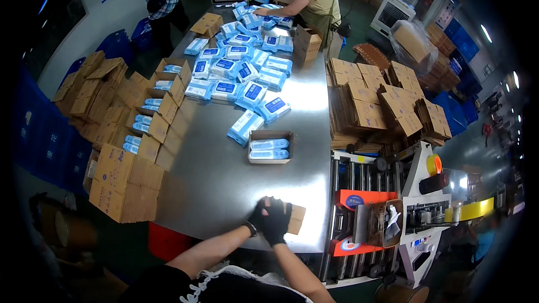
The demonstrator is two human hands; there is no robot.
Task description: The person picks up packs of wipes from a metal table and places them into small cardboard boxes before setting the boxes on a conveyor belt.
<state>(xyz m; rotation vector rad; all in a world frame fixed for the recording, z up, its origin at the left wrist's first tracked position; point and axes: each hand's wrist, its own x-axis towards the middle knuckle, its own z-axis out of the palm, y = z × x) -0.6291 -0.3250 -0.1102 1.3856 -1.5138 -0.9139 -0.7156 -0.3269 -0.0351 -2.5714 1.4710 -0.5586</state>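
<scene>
My left hand (pixel 257 217) and my right hand (pixel 275 221), both in dark gloves with bare fingertips, are pressed together low over the near end of the metal table. Their fingers look curled in against each other; whatever they grip, if anything, is hidden. Just right of my right hand lies a small flat brown piece of cardboard (pixel 297 220), partly covered by that hand. Beyond my hands stands an open cardboard box (pixel 271 161) with blue-and-white wipes packs (pixel 269 149) inside. Farther up, a loose heap of wipes packs (pixel 227 68) spreads over the table.
Open boxes (pixel 147 129) with packs line the table's left edge, near a stack of flattened cartons (pixel 126 185). At right stand more flattened cartons (pixel 365 101) and a roller conveyor (pixel 339 269) with a taping machine (pixel 421 202). A co-worker (pixel 311 3) reaches over the far end.
</scene>
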